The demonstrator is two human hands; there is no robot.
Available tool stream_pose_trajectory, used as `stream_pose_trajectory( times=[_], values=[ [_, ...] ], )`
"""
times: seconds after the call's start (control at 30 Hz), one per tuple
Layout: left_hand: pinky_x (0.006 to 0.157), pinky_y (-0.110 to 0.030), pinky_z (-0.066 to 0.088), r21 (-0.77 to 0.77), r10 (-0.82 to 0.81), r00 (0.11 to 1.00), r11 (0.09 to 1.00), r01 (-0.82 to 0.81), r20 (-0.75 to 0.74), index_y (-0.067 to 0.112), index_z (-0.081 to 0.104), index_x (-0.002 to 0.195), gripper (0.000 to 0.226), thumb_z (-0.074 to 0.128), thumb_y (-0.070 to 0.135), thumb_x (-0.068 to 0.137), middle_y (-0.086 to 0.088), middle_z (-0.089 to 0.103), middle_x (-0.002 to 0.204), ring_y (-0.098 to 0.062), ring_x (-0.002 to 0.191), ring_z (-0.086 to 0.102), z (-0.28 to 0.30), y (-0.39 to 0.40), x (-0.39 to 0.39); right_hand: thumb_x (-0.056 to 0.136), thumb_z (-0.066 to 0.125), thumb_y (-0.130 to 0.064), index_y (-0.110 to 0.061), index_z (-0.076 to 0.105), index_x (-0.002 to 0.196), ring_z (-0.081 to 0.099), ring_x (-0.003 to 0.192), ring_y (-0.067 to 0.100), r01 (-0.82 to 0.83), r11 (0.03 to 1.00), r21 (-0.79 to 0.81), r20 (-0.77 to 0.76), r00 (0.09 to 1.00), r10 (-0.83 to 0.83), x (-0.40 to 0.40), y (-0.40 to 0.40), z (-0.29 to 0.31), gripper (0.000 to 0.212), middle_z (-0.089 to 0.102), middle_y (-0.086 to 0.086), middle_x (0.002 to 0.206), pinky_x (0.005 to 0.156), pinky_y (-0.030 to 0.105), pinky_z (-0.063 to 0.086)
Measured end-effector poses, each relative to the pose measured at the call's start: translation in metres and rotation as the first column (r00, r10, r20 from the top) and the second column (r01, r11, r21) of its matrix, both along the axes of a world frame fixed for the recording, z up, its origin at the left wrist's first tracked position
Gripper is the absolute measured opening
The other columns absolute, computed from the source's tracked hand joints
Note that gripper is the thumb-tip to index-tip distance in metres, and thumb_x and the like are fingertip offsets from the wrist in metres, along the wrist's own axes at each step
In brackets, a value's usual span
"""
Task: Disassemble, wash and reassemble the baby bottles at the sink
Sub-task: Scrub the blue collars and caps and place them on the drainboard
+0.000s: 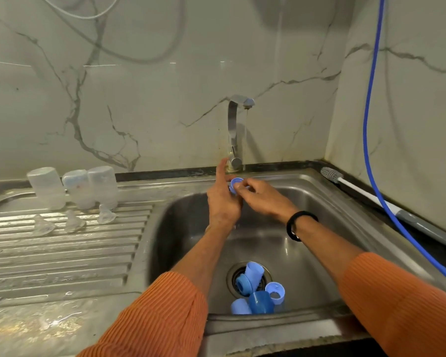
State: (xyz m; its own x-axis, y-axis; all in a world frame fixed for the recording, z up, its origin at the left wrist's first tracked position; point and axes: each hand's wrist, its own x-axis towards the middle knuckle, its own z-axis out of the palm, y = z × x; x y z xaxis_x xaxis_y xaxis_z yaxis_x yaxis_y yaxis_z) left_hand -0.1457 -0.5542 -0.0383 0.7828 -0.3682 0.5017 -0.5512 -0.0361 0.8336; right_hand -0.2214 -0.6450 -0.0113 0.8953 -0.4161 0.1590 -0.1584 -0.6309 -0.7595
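Bare steel basin floor of the sink [307, 228] open at mid and right, blue plastic caps and rings [258, 289] clustered over the near drain, steel tap [233, 135] at far rim, upturned clear bottles [75, 188] and clear silicone teats [72, 222] crowding far left drainboard [62, 258], its near ribs free.

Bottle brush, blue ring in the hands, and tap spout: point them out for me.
Bottle brush [331, 173], head view, on its grey bristle head.
Blue ring [236, 182], head view, on its rim above the fingers.
Tap spout [248, 102], head view, on its outlet end.
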Motion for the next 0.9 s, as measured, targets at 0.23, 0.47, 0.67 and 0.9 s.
stream_pose_trajectory(
  times=[0.23,0.47,0.67,0.9],
  values=[
    [0.088,-0.003,0.046,0.048,-0.046,0.998,0.998,0.043,0.05,0.032,0.022,0.163,0.08,0.064,0.007,0.099,-0.004,0.069,0.112,-0.001,0.086,0.063,0.003,-0.002,-0.001,0.101,0.044,-0.065,-0.032,0.047,0.152,0.052,0.134,0.023,-0.015,1.0,-0.022,-0.078,0.997,0.014,0.003,-0.007,-0.003,0.061,0.048,0.006,0.154,0.111,0.04,0.044],
    [0.081,-0.01,0.051,0.077,-0.115,0.993,0.991,0.113,0.033,0.033,0.017,0.163,0.097,0.072,-0.001,0.091,-0.002,0.071,0.104,-0.007,0.086,0.067,-0.002,0.0,-0.003,0.105,0.039,-0.062,-0.029,0.068,0.131,0.061,0.119,0.016,0.028,0.999,-0.039,-0.066,0.997,-0.031,-0.006,-0.022,-0.003,0.051,0.068,-0.004,0.128,0.099,0.035,0.047],
    [0.081,-0.007,0.048,0.079,-0.066,0.997,0.995,0.064,0.033,0.036,0.022,0.162,0.089,0.069,0.003,0.094,0.003,0.068,0.105,-0.005,0.084,0.066,-0.001,-0.003,0.0,0.107,0.048,-0.048,-0.038,0.07,0.12,0.06,0.119,0.011,-0.091,0.993,-0.074,-0.015,0.996,0.09,-0.004,-0.02,-0.003,0.028,0.068,-0.011,0.126,0.098,0.028,0.047],
    [0.075,-0.007,0.051,0.064,-0.136,0.991,0.989,0.136,-0.005,0.039,0.023,0.161,0.093,0.073,0.003,0.092,0.0,0.067,0.109,-0.004,0.085,0.067,-0.002,-0.005,-0.002,0.095,0.071,-0.04,-0.025,0.076,0.102,0.065,0.098,0.007,0.126,0.99,-0.057,0.085,0.989,-0.121,-0.006,-0.032,-0.01,0.017,0.073,-0.008,0.102,0.074,0.021,0.045]
  ],
)
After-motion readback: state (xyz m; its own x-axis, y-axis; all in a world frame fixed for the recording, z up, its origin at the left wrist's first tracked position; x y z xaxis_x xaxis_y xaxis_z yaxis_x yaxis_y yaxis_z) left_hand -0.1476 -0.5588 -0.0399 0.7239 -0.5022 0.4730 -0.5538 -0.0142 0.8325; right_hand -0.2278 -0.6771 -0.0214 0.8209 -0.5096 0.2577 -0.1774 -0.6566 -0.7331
